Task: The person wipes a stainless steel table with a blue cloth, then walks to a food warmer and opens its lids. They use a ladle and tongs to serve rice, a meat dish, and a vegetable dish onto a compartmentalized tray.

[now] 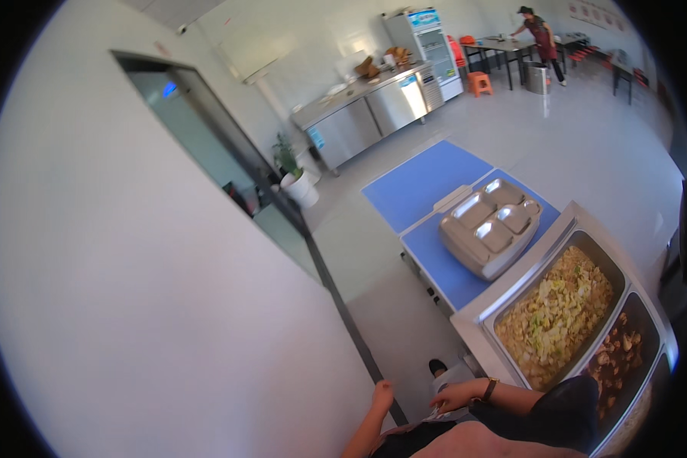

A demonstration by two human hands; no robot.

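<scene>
My left hand [383,395] hangs in front of my body near the white wall, fingers loosely curled. Whether anything is inside it cannot be seen. My right hand [455,397], with a watch [490,389] on the wrist, is low at my waist. A small pale item or fold of cloth shows under its fingers, too unclear to name. Right of that arm stands a steel food warmer [472,320]. One pan holds chopped cooked cabbage [555,312], the other a dark braised dish [612,358]. A stack of steel compartment trays [489,229] rests beyond it.
The trays sit on a blue folding table [426,177]. A doorway [229,149] opens at left, beside a potted plant [299,186]. A steel counter [349,126] and glass-door refrigerator [438,54] line the far wall. A person [538,34] stands at a distant table [501,44].
</scene>
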